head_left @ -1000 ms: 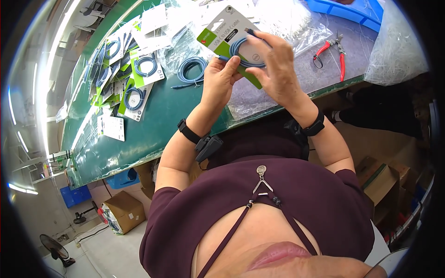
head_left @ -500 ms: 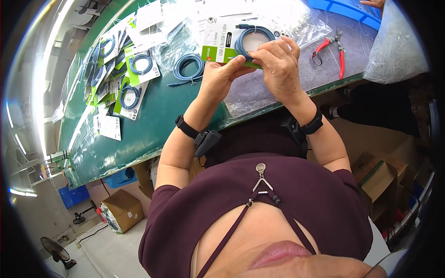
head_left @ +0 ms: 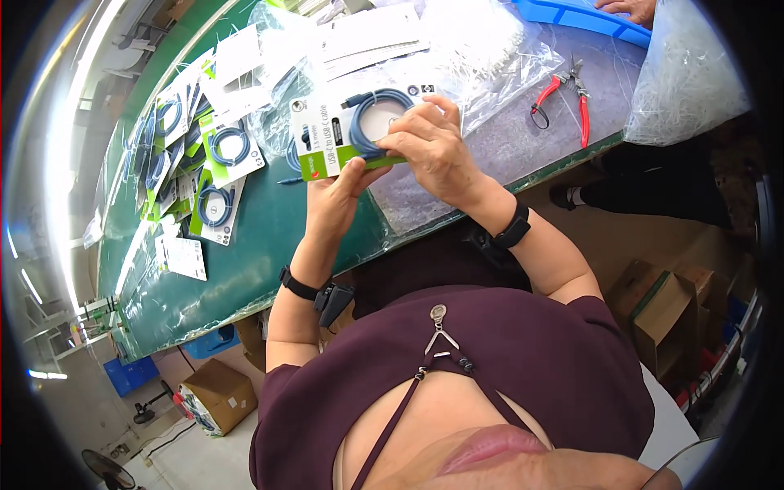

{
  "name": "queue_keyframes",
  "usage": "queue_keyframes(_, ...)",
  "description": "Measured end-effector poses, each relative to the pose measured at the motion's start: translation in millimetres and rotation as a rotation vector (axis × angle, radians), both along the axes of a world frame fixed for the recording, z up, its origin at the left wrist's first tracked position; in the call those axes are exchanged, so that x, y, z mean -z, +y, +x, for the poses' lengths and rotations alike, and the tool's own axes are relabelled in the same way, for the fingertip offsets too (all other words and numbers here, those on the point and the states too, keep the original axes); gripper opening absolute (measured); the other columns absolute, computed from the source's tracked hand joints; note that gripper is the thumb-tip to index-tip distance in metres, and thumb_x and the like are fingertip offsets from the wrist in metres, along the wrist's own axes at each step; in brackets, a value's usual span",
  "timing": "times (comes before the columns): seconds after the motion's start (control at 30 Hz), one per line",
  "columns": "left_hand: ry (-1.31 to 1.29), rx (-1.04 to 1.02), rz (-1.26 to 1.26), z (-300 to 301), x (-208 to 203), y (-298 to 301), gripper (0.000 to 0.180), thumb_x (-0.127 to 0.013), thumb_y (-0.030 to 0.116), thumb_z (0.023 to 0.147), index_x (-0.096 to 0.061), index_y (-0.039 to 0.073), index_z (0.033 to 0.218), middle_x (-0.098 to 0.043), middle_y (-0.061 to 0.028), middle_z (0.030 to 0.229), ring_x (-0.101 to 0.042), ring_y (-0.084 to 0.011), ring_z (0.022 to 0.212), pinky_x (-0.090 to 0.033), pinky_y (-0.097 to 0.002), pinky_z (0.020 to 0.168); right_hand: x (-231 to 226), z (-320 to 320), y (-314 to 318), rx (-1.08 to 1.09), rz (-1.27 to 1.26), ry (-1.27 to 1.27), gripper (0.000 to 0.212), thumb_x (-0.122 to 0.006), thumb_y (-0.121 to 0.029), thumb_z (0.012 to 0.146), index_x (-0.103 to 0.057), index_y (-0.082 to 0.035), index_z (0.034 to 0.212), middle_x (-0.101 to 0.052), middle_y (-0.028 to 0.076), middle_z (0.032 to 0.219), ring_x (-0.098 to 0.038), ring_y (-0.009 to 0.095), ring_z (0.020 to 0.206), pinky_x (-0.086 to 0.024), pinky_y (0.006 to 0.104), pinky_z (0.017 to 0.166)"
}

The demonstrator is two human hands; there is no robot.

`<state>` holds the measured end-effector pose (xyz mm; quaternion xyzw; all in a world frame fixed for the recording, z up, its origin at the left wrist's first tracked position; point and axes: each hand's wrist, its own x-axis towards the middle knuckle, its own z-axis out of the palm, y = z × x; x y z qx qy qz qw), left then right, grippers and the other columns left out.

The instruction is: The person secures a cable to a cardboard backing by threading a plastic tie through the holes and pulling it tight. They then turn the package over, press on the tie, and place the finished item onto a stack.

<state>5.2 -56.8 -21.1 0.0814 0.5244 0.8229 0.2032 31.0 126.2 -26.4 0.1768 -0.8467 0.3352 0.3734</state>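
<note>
Blue coiled cable (head_left: 377,116) sits on a white-and-green backing card (head_left: 327,139) raised over the green table (head_left: 261,237). Left hand (head_left: 333,204) pinches the card's lower edge; right hand (head_left: 433,147) presses the coil. Loosened, it could spring off.

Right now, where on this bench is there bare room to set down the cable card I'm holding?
Bare green mat lies beside your left hand, bordered by the finished cable cards. The grey sheet left of the red pliers is also free. Further back, plastic bags and papers crowd the bench.
</note>
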Motion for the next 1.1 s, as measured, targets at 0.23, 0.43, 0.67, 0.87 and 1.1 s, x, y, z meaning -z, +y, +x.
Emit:
queue_keyframes(0.23,0.073,-0.113,-0.004,-6,8,-6,0.031,-0.055,0.003,0.092,-0.048,-0.001,0.122,-0.060,-0.0137,0.111,-0.064,-0.0268,0.097,-0.058,-0.0429,0.083,-18,3,-2,-0.078,-0.018,-0.043,0.020,-0.069,-0.005,0.073,-0.066,-0.011,0.093,-0.062,0.004,0.085,-0.058,0.020,0.089,-0.037,0.0377,0.094)
queue_keyframes(0.43,-0.031,-0.220,0.066,-23,10,-30,0.031,-0.055,0.005,0.092,-0.049,0.000,0.123,-0.061,-0.0114,0.111,-0.064,-0.0243,0.097,-0.058,-0.0415,0.082,-15,-16,87,0.109,-0.047,-0.229,0.010,-0.062,0.000,0.083,-0.061,-0.002,0.093,-0.062,0.010,0.089,-0.062,0.026,0.078,-0.050,0.0309,0.066)
queue_keyframes(0.67,-0.060,-0.221,0.116,-21,14,-29,0.030,-0.055,0.006,0.093,-0.050,0.001,0.122,-0.061,-0.0112,0.111,-0.064,-0.0238,0.097,-0.058,-0.0415,0.083,-11,-7,92,0.084,0.199,-0.430,0.008,-0.064,-0.007,0.084,-0.059,-0.004,0.090,-0.060,0.009,0.084,-0.062,0.026,0.071,-0.050,0.0322,0.062)
queue_keyframes(0.87,-0.078,-0.182,0.107,-15,16,-27,0.029,-0.056,0.006,0.092,-0.052,0.001,0.120,-0.062,-0.0106,0.110,-0.065,-0.0231,0.096,-0.058,-0.0414,0.081,-11,3,79,0.216,0.162,-0.569,0.014,-0.065,-0.014,0.084,-0.057,-0.003,0.086,-0.060,0.010,0.084,-0.061,0.031,0.071,-0.049,0.0346,0.061)
queue_keyframes(1.1,-0.053,-0.139,0.119,-11,12,-16,0.027,-0.057,0.006,0.092,-0.054,0.001,0.118,-0.064,-0.0097,0.106,-0.066,-0.0222,0.092,-0.059,-0.0405,0.078,4,10,79,0.337,0.171,-0.708,0.018,-0.064,-0.018,0.084,-0.054,-0.002,0.082,-0.060,0.013,0.084,-0.060,0.034,0.077,-0.049,0.0400,0.067)
